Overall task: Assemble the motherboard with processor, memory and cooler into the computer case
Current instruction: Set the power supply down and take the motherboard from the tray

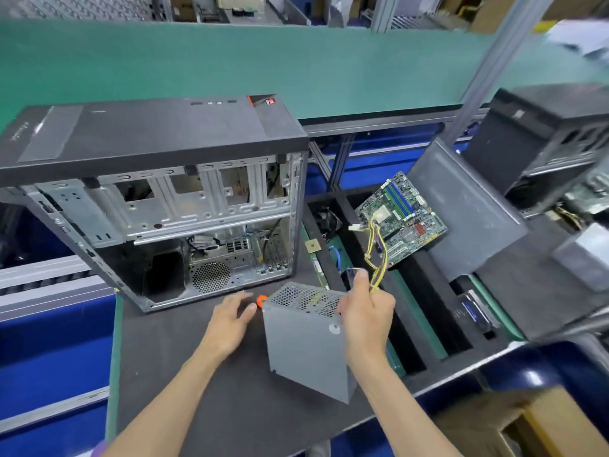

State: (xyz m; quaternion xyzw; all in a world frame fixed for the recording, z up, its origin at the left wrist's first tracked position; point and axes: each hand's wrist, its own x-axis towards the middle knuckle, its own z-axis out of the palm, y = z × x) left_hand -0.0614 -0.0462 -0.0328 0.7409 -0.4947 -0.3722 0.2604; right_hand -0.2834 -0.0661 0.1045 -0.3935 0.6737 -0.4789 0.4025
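An open black computer case (158,206) lies on its side on the dark mat, its bare metal interior facing me. In front of it my right hand (365,311) grips the top edge of a grey power supply box (306,344), with its yellow cables (375,255) trailing up past my fingers. My left hand (230,321) hovers open just left of the box, next to a small orange part (262,301). The green motherboard (402,219) leans tilted in a foam tray slot at the right. A small square processor (312,246) lies beside the case.
Foam tray slots (412,324) at the right hold a black fan (326,219) and other parts. A grey side panel (468,209) leans behind the motherboard. Another black case (540,143) stands at the far right. A green conveyor belt (263,61) runs behind.
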